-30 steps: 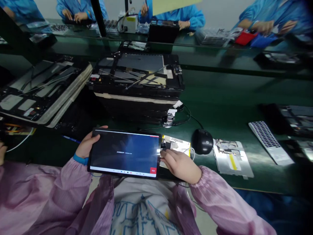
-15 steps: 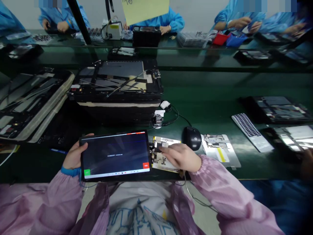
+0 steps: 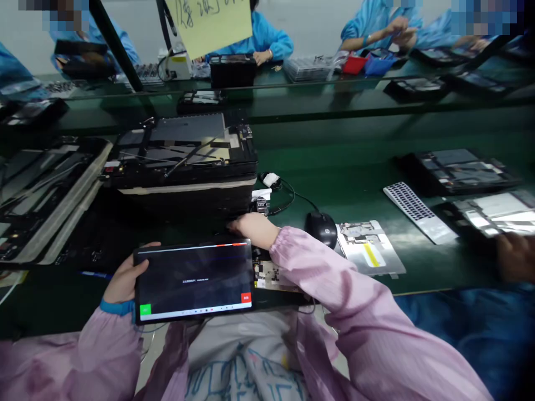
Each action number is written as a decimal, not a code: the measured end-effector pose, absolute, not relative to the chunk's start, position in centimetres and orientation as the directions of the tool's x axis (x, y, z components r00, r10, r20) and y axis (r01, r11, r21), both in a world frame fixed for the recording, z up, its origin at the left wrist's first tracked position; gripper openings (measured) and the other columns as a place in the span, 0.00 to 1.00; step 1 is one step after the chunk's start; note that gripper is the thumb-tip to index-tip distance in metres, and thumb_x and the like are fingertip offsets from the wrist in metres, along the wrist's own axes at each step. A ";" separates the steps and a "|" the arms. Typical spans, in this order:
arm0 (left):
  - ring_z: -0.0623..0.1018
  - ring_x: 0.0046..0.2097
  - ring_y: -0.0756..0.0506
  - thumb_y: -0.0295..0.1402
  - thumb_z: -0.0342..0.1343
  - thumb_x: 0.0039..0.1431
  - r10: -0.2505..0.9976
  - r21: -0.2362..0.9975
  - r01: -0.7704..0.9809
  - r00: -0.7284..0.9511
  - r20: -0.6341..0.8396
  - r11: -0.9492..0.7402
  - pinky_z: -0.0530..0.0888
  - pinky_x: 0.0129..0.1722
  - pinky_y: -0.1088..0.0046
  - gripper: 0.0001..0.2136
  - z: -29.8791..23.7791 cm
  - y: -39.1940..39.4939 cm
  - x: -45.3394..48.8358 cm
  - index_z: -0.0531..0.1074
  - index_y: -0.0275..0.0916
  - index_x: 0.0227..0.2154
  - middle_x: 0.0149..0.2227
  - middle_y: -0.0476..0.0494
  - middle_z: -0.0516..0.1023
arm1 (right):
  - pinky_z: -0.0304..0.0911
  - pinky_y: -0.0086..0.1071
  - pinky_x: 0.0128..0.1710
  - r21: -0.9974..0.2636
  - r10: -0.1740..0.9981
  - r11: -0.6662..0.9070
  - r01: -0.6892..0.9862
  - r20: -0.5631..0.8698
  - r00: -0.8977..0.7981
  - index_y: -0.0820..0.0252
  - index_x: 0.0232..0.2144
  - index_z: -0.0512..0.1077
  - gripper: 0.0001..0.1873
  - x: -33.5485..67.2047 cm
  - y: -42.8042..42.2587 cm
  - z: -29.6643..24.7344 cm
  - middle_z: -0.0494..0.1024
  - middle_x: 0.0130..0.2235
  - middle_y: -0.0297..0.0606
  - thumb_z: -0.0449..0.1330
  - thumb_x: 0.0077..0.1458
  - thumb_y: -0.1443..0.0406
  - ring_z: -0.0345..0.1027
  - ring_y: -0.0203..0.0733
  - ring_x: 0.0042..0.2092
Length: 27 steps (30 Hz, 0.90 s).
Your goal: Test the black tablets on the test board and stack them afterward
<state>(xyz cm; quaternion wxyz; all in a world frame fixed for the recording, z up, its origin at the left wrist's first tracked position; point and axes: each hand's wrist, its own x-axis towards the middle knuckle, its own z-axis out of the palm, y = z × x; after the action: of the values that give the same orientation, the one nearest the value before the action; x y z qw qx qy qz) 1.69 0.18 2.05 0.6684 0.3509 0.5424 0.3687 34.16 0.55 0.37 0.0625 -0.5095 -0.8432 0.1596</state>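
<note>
- Tablet (image 3: 194,281): low in view, left of centre, above the bench's near edge. Screen lit dark, green block lower left, red block lower right.
- Left hand (image 3: 123,281): closed round the tablet's left edge, thumb on the front, fingers behind. Blue band (image 3: 117,307) at the wrist.
- Right hand (image 3: 254,229): just beyond the tablet's upper right corner, fingers bent, tips near the base of the device stack (image 3: 184,189). Cannot tell how far open, or whether it grasps anything.
- Circuit board (image 3: 273,274): just right of the tablet, partly under the right forearm.
- Black mouse (image 3: 321,228): right of the right hand, beside a metal plate (image 3: 371,248) with a yellow strip.
- White key-patterned strip (image 3: 419,211): lies slantwise farther right.
- Second device stack (image 3: 50,195): far left, pale-edged.
- Yellow note (image 3: 211,25): hangs above; blue-sleeved co-workers (image 3: 271,39) sit across the bench (image 3: 346,147).
</note>
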 end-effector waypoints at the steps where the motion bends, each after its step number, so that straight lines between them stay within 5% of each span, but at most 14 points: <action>1: 0.81 0.29 0.42 0.35 0.73 0.31 0.874 0.870 -0.104 0.139 -0.467 0.481 0.79 0.29 0.73 0.26 2.0 0.2 1.6 0.76 0.40 0.39 0.29 0.45 0.82 | 0.59 0.31 0.35 -0.351 0.878 0.428 0.833 -0.059 -0.476 0.57 0.44 0.75 0.14 34.1 1.1 0.0 0.79 0.36 0.43 0.51 0.62 0.66 0.72 0.43 0.37; 9: 0.82 0.30 0.40 0.36 0.73 0.30 0.861 0.864 -0.054 0.134 -0.491 0.501 0.79 0.29 0.73 0.28 2.1 0.5 1.7 0.76 0.40 0.40 0.30 0.44 0.82 | 0.59 0.28 0.35 -0.499 0.898 0.371 0.783 -0.022 -0.440 0.58 0.34 0.79 0.07 33.6 2.8 -0.2 0.80 0.32 0.36 0.61 0.52 0.70 0.72 0.39 0.35; 14: 0.81 0.29 0.41 0.36 0.74 0.29 0.867 0.867 -0.069 0.123 -0.484 0.494 0.79 0.28 0.73 0.28 2.4 0.3 1.9 0.76 0.39 0.39 0.30 0.44 0.82 | 0.60 0.28 0.33 -0.611 0.950 0.279 0.741 0.064 -0.305 0.62 0.32 0.74 0.07 35.6 1.0 0.5 0.76 0.27 0.35 0.56 0.52 0.73 0.69 0.36 0.29; 20: 0.80 0.25 0.44 0.35 0.75 0.24 0.855 0.850 -0.098 0.092 -0.511 0.518 0.79 0.25 0.73 0.28 3.0 0.1 2.5 0.77 0.40 0.36 0.26 0.47 0.81 | 0.55 0.26 0.21 -0.863 0.990 0.102 0.495 0.037 -0.139 0.60 0.25 0.65 0.17 40.4 -4.9 1.0 0.63 0.16 0.27 0.51 0.60 0.56 0.58 0.32 0.19; 23: 0.79 0.24 0.45 0.35 0.75 0.22 0.863 0.858 -0.095 0.053 -0.502 0.505 0.78 0.24 0.74 0.28 3.2 0.1 2.9 0.77 0.39 0.34 0.25 0.47 0.81 | 0.55 0.27 0.23 -0.911 0.998 0.055 0.408 0.036 -0.054 0.61 0.22 0.66 0.19 40.7 -8.0 0.9 0.66 0.21 0.31 0.58 0.54 0.52 0.58 0.32 0.23; 27: 0.79 0.24 0.45 0.34 0.75 0.22 0.863 0.859 -0.083 0.056 -0.502 0.505 0.78 0.24 0.75 0.27 3.0 0.3 2.8 0.78 0.40 0.34 0.25 0.48 0.81 | 0.59 0.28 0.26 -0.972 0.991 0.011 0.236 -0.021 -0.132 0.62 0.32 0.71 0.19 39.3 -10.7 0.1 0.71 0.28 0.35 0.60 0.52 0.50 0.62 0.34 0.27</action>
<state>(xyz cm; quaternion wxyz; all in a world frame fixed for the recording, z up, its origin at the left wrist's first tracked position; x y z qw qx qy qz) 2.84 0.35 2.96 0.6445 0.3356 0.5808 0.3671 39.27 -10.75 0.13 0.4013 -0.5227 -0.5868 0.4706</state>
